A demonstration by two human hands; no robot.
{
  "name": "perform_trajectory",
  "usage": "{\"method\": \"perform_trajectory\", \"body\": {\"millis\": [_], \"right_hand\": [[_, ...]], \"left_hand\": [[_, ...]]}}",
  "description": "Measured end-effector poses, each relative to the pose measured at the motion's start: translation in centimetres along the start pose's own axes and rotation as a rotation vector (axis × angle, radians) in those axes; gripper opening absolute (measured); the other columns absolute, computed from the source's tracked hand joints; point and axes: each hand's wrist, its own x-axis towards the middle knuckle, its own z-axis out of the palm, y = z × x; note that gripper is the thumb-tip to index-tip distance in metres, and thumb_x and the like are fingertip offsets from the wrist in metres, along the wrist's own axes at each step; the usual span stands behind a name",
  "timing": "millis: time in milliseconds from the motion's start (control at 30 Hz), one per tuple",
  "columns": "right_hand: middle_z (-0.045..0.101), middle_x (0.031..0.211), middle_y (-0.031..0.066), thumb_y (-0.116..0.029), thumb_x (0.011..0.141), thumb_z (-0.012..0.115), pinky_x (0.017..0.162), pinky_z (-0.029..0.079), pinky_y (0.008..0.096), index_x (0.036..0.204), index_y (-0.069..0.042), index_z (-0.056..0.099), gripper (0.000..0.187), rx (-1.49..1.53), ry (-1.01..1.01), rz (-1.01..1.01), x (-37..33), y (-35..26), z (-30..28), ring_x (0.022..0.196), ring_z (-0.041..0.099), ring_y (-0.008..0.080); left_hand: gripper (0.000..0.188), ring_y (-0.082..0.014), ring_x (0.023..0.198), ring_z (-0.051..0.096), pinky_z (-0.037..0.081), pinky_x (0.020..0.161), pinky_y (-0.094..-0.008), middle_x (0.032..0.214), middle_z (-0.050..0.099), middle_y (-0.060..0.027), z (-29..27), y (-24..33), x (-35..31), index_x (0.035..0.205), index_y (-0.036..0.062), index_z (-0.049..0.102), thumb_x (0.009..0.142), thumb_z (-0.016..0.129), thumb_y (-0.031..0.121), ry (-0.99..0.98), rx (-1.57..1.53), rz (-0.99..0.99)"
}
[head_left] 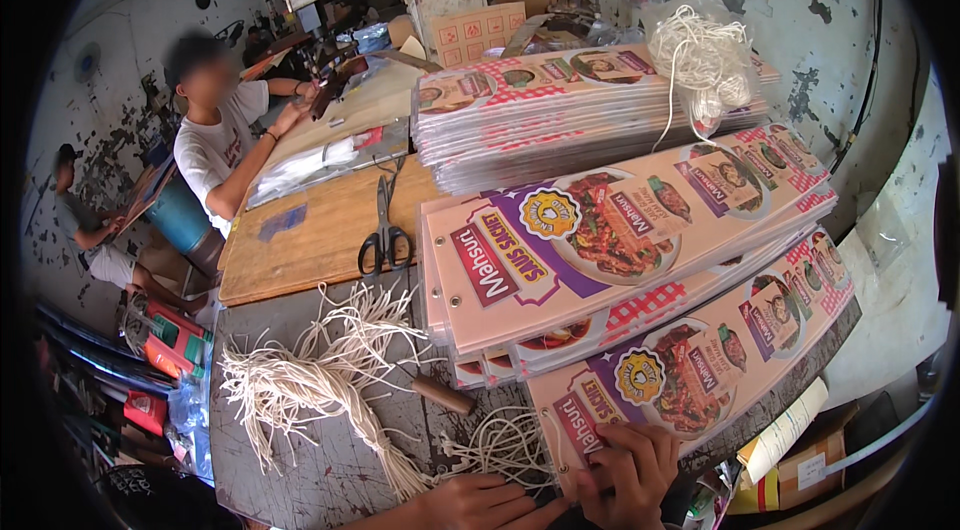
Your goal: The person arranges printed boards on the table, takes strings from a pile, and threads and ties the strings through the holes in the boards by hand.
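**Both hands at the near card's corner**

Right hand (640,467) is resting with fingers bent over the lower-left corner of the nearest printed card (680,375), glossy and pale orange, on the desk (262,485). Underside is hidden; cannot tell whether they are clamping. Left hand (475,503) is lying low beside that corner, fingers close together; cannot tell whether they are gripping.

Thin off-white cords (497,445) are looping just beyond the left hand. A thicker cord bundle (310,385) is fanning leftward, loose-ended. A brown tube (443,395) is lying between them. Card stacks with metal eyelets are crowding the space beyond. Black-handled scissors (384,235) are resting on a wooden board (290,268).
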Motion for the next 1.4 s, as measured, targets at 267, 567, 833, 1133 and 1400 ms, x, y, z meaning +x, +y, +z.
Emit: {"method": "perform_trajectory", "body": {"millis": [267, 567, 833, 1133, 1400], "right_hand": [[0.06, 0.1, 0.0116, -0.02, 0.077, 0.064, 0.077, 0.042, 0.0426, 0.083, -0.005, 0.057, 0.017, 0.011, 0.005, -0.001, 0.1, 0.1, -0.2, 0.086, 0.054, 0.0323], [0.06, 0.099, 0.0113, -0.019, 0.078, 0.064, 0.077, 0.041, 0.0425, 0.084, -0.004, 0.057, 0.018, -0.015, 0.038, -0.021, 0.1, 0.0, -0.1, 0.087, 0.054, 0.0317], [0.061, 0.1, 0.0107, -0.022, 0.078, 0.064, 0.077, 0.041, 0.0415, 0.084, -0.005, 0.057, 0.019, -0.004, 0.03, -0.014, -0.6, 0.2, 0.1, 0.087, 0.054, 0.0304], [0.061, 0.098, 0.0104, -0.022, 0.077, 0.064, 0.076, 0.041, 0.041, 0.082, -0.005, 0.057, 0.019, 0.008, 0.042, -0.01, 0.0, 0.3, 0.2, 0.086, 0.055, 0.0297], [0.062, 0.097, 0.0107, -0.021, 0.076, 0.065, 0.076, 0.042, 0.0414, 0.08, -0.005, 0.057, 0.018, -0.016, 0.032, 0.001, 0.1, 0.1, 0.1, 0.084, 0.056, 0.0293]], "left_hand": [[0.023, -0.0093, 0.043, 0.044, 0.035, 0.039, -0.0228, 0.054, 0.044, 0.0027, 0.0, 0.1, 0.1, 0.094, 0.0019, 0.065, 0.076, 0.061, 0.016, -0.022, -0.012, -0.005], [0.022, -0.0109, 0.045, 0.048, 0.041, 0.042, -0.0233, 0.055, 0.048, 0.0011, -0.1, -0.2, 0.1, 0.093, 0.0021, 0.066, 0.076, 0.061, 0.015, -0.009, -0.026, -0.025], [0.021, -0.0126, 0.047, 0.051, 0.043, 0.043, -0.0246, 0.055, 0.05, -0.0001, 0.7, -0.1, -0.7, 0.094, 0.0021, 0.065, 0.075, 0.061, 0.011, -0.017, -0.049, -0.081], [0.022, -0.0124, 0.046, 0.051, 0.043, 0.043, -0.0239, 0.056, 0.051, -0.0005, 0.8, -0.6, -0.4, 0.094, 0.0025, 0.065, 0.075, 0.062, 0.012, -0.002, -0.067, -0.063], [0.019, -0.0118, 0.044, 0.05, 0.042, 0.041, -0.0231, 0.055, 0.051, -0.0007, 1.2, -1.0, -0.3, 0.09, 0.0039, 0.066, 0.074, 0.062, 0.014, 0.064, -0.074, -0.04]]}}
